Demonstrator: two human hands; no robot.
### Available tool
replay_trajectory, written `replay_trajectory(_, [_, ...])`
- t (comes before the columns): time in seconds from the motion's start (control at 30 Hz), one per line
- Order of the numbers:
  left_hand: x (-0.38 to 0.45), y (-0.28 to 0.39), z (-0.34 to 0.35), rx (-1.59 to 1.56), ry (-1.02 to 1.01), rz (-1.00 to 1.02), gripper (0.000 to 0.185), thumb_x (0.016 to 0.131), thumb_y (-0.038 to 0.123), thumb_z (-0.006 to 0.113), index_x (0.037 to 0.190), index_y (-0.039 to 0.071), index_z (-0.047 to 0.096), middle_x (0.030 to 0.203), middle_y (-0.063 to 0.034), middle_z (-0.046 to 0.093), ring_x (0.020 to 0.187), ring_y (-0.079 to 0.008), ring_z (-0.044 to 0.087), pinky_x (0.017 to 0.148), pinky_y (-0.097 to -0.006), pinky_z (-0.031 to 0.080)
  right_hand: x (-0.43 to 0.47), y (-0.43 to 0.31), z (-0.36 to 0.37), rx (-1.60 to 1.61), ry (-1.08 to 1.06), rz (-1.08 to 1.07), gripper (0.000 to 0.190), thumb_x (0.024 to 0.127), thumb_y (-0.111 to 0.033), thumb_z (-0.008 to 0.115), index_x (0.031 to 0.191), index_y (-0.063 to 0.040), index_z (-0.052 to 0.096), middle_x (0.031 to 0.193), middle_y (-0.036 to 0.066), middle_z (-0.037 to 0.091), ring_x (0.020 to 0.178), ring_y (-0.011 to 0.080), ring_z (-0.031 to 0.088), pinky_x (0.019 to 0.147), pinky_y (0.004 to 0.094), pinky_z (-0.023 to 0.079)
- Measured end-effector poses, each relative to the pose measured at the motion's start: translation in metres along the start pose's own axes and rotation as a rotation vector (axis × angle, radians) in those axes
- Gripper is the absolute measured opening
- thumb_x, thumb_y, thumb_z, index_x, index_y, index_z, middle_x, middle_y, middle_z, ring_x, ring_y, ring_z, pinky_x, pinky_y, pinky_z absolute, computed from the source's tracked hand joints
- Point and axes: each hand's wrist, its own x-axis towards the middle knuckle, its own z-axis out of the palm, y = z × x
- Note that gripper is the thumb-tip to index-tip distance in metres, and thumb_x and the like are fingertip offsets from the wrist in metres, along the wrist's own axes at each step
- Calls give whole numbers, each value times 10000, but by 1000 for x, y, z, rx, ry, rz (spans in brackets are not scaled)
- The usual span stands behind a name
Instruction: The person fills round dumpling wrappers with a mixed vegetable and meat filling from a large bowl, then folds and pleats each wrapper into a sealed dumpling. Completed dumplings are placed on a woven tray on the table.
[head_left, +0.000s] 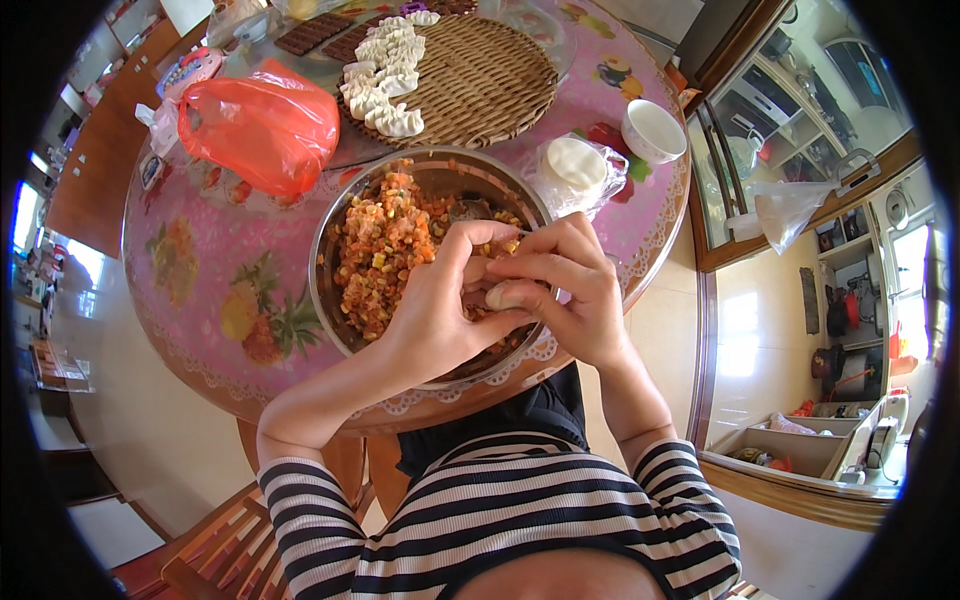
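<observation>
Over the right part of a steel bowl (319, 285) my left hand (450, 300) and my right hand (574, 289) meet, fingers curled around a small dumpling. Mostly hidden by the fingers, a bit of its filling (510, 246) and pale dough show. The bowl holds minced filling (382, 247) with corn and carrot bits, and a metal spoon (469, 210) rests in it. Beyond the bowl, pleated dumplings (394, 75) line the left side of a round woven tray (480, 82). A stack of dough wrappers (576, 161) sits in clear plastic right of the bowl.
A red plastic bag (262, 131) lies left of the tray, and a white bowl (654, 131) stands near the table's right edge. Brown molded trays (313, 34) are at the back left. The round table has a patterned pink cover (202, 330). A wooden chair (232, 551) is at lower left.
</observation>
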Motion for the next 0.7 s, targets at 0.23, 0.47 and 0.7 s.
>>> replay_trajectory(0.23, [0,2,2,126,-22,42,606,746,-13,708,1248,35,372,957,-156,656,903,-222,671,738,-301,535,-4,5,5,17,-21,-110,152,659,-51,754,799,-72,700,942,36,605,844,251,509,748,343,441])
replay_trajectory(0.47, [-2,1,4,145,39,186,530,771,-23,698,1221,21,419,1002,-145,651,936,-206,659,797,-302,531,-12,-1,-13,-10,226,-49,269,869,-232,621,1013,-18,693,958,107,608,881,237,541,773,332,438])
replay_trajectory(0.7, [6,15,-13,-509,-26,-124,356,834,14,674,1166,-21,551,1087,-95,628,995,-147,609,885,-277,506,-32,61,-38,399,761,232,280,962,-199,497,1063,27,627,807,46,570,705,91,474,632,222,359])
